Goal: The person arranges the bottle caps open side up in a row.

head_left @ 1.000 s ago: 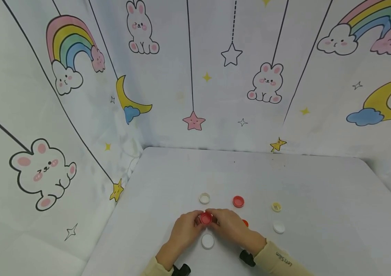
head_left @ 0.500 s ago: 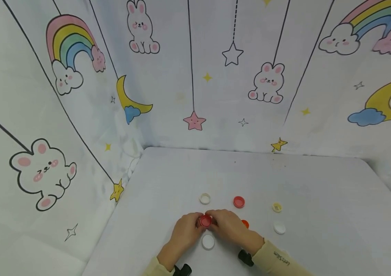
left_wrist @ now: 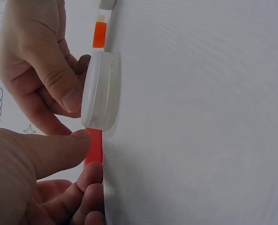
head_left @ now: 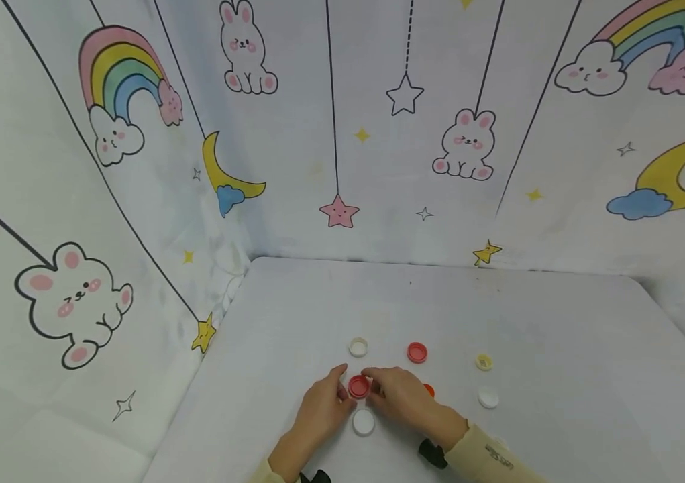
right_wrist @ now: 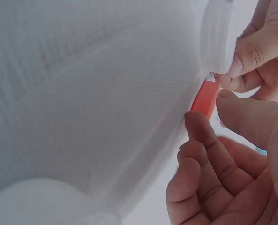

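Note:
A red bottle cap (head_left: 358, 387) lies on the white table between both hands, hollow side up. My left hand (head_left: 321, 406) is beside its left edge, with thumb and forefinger spread apart around it. On the cap's right side, my right hand (head_left: 402, 396) has thumb and forefinger close to its rim; whether they touch is hard to tell. In the left wrist view a white ribbed cap (left_wrist: 101, 91) stands in front and partly hides the red cap (left_wrist: 94, 150). That white cap (head_left: 363, 422) is just nearer to me. An orange cap (head_left: 429, 390) shows partly behind my right hand.
Beyond the hands lie a whitish ring-like cap (head_left: 357, 347) and another red cap (head_left: 417, 353). To the right are a yellow cap (head_left: 484, 362) and a white cap (head_left: 488, 397). A printed curtain (head_left: 294, 134) hangs behind the table (head_left: 559, 322).
The red cap has come slightly nearer to me. My left thumb and forefinger, earlier on its rim, have spread away from it. The right hand has shifted very little.

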{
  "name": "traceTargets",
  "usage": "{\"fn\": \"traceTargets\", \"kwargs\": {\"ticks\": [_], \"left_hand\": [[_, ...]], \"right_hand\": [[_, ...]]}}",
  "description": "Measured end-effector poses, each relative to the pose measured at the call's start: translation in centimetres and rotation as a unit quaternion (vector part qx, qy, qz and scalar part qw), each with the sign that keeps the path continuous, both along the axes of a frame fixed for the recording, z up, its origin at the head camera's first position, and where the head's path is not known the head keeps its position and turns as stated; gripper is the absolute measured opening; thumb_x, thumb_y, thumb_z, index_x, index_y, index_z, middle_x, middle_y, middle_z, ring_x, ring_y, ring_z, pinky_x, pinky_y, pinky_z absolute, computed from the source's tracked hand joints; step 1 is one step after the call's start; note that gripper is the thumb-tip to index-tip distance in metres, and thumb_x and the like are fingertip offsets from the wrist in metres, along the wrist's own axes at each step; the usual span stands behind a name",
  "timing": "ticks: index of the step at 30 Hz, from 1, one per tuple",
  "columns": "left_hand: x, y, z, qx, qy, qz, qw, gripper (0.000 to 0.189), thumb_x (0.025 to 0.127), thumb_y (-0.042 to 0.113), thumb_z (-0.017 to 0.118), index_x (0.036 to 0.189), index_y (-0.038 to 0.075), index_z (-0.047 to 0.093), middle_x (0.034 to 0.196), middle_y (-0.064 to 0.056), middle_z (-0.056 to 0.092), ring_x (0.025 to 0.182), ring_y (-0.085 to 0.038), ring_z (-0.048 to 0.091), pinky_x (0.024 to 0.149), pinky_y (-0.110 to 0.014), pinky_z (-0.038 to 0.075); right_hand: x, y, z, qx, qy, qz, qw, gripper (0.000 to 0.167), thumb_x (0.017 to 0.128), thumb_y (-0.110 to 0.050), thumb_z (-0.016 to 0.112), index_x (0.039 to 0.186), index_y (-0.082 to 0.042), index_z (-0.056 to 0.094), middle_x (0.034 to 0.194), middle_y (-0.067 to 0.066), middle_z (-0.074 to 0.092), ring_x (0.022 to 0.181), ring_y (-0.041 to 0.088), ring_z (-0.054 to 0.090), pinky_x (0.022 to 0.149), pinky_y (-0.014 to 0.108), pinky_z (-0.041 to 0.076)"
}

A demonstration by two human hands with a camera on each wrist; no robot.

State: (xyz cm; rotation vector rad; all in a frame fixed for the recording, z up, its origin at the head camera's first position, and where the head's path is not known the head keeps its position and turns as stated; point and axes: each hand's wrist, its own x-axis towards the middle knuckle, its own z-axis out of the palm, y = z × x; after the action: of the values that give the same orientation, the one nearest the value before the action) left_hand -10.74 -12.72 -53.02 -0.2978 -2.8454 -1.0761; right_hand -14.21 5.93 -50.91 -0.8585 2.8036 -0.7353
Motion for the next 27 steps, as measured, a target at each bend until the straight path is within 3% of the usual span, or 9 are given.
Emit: {"fn": "traceTargets", "kwargs": {"ticks": [5, 9, 13, 18, 27], "left_hand": [[0.9, -0.5, 0.1, 0.032, -0.029, -0.013, 0.999, 0.048, 0.078, 0.011, 0.077, 0.121, 0.002, 0.059, 0.077, 0.007, 0.06, 0.064, 0.001, 0.049, 0.06, -0.023, 0.041], [1.6, -0.7, 0.0, 0.038, -0.037, -0.015, 0.9985, 0.031, 0.078, 0.008, 0.074, 0.107, 0.009, 0.065, 0.08, 0.008, 0.059, 0.069, 0.0, 0.051, 0.063, -0.022, 0.043], [2.4, -0.7, 0.0, 0.014, -0.015, -0.032, 0.9993, 0.024, 0.078, 0.006, 0.075, 0.1, 0.013, 0.067, 0.083, 0.009, 0.058, 0.075, -0.001, 0.049, 0.067, -0.023, 0.044], [3.4, -1.1, -0.2, -0.019, 0.031, -0.067, 0.9971, 0.034, 0.072, 0.004, 0.078, 0.102, 0.014, 0.067, 0.094, 0.006, 0.058, 0.087, -0.008, 0.051, 0.078, -0.028, 0.045], [4.2, -1.2, -0.6, -0.03, 0.047, -0.059, 0.9967, 0.036, 0.069, 0.016, 0.084, 0.101, 0.016, 0.068, 0.096, 0.007, 0.054, 0.087, -0.011, 0.05, 0.078, -0.031, 0.044]], "right_hand": [[0.6, 0.0, 0.4, 0.004, -0.028, -0.002, 0.9996, 0.02, 0.082, -0.014, 0.076, 0.101, -0.015, 0.07, 0.073, -0.015, 0.059, 0.066, 0.002, 0.049, 0.063, 0.024, 0.045], [1.0, 0.2, 0.5, 0.003, -0.028, 0.011, 0.9995, 0.016, 0.082, -0.011, 0.076, 0.096, -0.016, 0.074, 0.073, -0.016, 0.057, 0.067, 0.002, 0.048, 0.064, 0.023, 0.045], [1.4, 0.3, 0.3, 0.014, -0.018, 0.024, 0.9994, 0.019, 0.081, -0.007, 0.076, 0.098, -0.015, 0.074, 0.075, -0.016, 0.058, 0.068, 0.002, 0.048, 0.064, 0.024, 0.045], [2.0, 0.0, 0.5, 0.048, -0.033, 0.028, 0.9979, 0.023, 0.079, -0.009, 0.078, 0.1, -0.017, 0.074, 0.083, -0.015, 0.061, 0.072, 0.002, 0.051, 0.071, 0.028, 0.05], [3.2, -0.7, 0.4, 0.048, -0.034, 0.031, 0.9978, 0.026, 0.075, -0.015, 0.081, 0.098, -0.018, 0.071, 0.079, -0.014, 0.052, 0.068, 0.003, 0.047, 0.064, 0.024, 0.044]]}}
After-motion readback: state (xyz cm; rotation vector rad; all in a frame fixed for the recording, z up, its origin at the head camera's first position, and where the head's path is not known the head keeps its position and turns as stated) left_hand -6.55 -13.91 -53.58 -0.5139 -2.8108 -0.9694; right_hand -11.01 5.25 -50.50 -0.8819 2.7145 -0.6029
